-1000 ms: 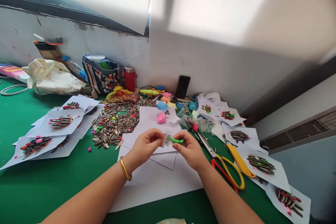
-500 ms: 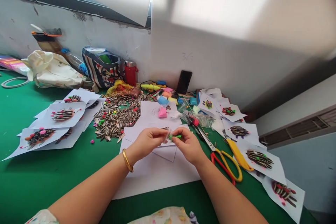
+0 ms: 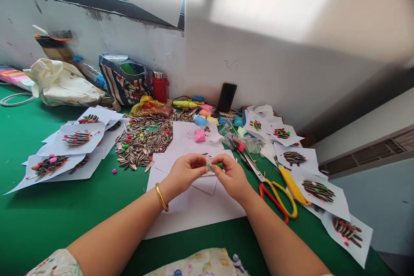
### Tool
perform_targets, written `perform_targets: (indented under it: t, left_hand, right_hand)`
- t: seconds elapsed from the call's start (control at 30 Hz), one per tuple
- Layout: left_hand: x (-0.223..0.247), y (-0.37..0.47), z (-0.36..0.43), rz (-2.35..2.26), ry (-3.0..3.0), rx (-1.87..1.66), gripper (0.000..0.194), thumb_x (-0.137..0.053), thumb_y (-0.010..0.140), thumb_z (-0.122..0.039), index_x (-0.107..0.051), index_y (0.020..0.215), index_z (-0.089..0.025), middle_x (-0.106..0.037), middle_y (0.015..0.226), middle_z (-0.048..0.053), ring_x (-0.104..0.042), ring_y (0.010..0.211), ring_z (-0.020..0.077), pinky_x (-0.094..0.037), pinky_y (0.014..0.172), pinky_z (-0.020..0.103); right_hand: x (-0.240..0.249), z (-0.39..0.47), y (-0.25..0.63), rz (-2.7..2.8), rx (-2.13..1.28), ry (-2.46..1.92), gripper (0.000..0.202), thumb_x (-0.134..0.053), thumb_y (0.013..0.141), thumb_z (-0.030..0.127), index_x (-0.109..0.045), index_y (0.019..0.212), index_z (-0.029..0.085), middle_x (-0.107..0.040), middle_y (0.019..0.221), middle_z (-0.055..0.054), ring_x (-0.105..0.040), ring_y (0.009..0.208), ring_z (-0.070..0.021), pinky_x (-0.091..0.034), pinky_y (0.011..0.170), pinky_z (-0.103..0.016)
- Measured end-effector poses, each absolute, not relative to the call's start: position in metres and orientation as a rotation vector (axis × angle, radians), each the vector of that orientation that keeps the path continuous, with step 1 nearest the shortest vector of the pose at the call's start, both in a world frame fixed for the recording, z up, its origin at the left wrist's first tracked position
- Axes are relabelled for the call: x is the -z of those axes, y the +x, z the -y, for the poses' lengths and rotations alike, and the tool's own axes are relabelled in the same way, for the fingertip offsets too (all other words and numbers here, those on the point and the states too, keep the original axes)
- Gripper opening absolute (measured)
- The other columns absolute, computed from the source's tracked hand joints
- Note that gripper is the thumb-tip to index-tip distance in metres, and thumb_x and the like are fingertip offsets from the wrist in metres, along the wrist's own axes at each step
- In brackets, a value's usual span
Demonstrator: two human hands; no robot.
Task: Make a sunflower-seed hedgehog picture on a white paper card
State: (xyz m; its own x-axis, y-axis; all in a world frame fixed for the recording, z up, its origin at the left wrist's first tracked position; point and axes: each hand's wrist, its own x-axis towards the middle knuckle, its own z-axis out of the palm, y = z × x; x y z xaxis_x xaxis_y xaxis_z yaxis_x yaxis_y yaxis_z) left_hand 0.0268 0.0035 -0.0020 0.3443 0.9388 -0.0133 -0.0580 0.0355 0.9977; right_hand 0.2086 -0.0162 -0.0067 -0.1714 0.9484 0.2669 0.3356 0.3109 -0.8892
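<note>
Over a stack of white paper [image 3: 197,220], my two hands meet fingertip to fingertip. My left hand [image 3: 185,173] pinches a small clear plastic wrapper [image 3: 208,161], partly hidden by the fingers. In my right hand [image 3: 231,177], thumb and forefinger close on a small lump of green clay [image 3: 219,165], which touches the wrapper or sits partly inside it; I cannot tell which. Just beyond the hands, a pink lump of clay [image 3: 199,135] lies on a sheet. A pile of striped sunflower seeds [image 3: 145,142] spreads to the left, mixed with small coloured bits.
Scissors [image 3: 274,196] with red and yellow handles and a yellow comb-like tool [image 3: 293,187] lie at right. Sheets with seed pictures stack at left [image 3: 79,138] and right [image 3: 318,192]. A phone [image 3: 227,97], red flask [image 3: 159,87] and striped bag [image 3: 124,82] stand by the wall.
The view has shifted slightly. My fingers still work at the wrapper and green clay, with the left fingers bent a little more around the wrapper.
</note>
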Motion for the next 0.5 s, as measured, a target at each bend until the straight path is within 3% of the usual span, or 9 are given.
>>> perform_targets:
  t: [0.1,0.27,0.5]
  left_hand:
    - [-0.0017,0.0241,-0.0055,-0.949,1.278,-0.967,0.03,-0.08,0.068,-0.038,-0.071,0.087,-0.017,-0.072,0.088,0.005,-0.066,0.083,0.0199,-0.055,0.078,0.033]
    - [-0.0019,0.0223,-0.0054,-0.9,1.306,-0.902,0.033,-0.079,0.069,-0.038,-0.071,0.093,-0.016,-0.073,0.093,0.007,-0.067,0.088,0.0226,-0.055,0.08,0.035]
    - [-0.0024,0.0195,-0.004,-1.021,1.966,-0.858,0.013,-0.067,0.081,-0.024,-0.074,0.092,-0.025,-0.071,0.086,0.003,-0.061,0.078,0.0187,-0.047,0.071,0.029]
  right_hand:
    - [0.0033,0.0167,0.2108,1.775,-0.839,-1.153,0.019,-0.06,0.082,0.021,-0.06,0.1,0.023,-0.062,0.096,-0.003,-0.057,0.084,-0.0168,-0.048,0.078,-0.031]
    - [0.008,0.0169,0.2101,1.843,-0.678,-1.192,0.016,-0.061,0.078,0.019,-0.061,0.094,0.023,-0.064,0.087,-0.002,-0.058,0.08,-0.0173,-0.048,0.072,-0.03]
    - [0.0114,0.0177,0.2079,1.768,-0.773,-1.167,0.011,-0.056,0.078,0.018,-0.064,0.085,0.023,-0.067,0.083,-0.001,-0.06,0.076,-0.0166,-0.048,0.067,-0.029]
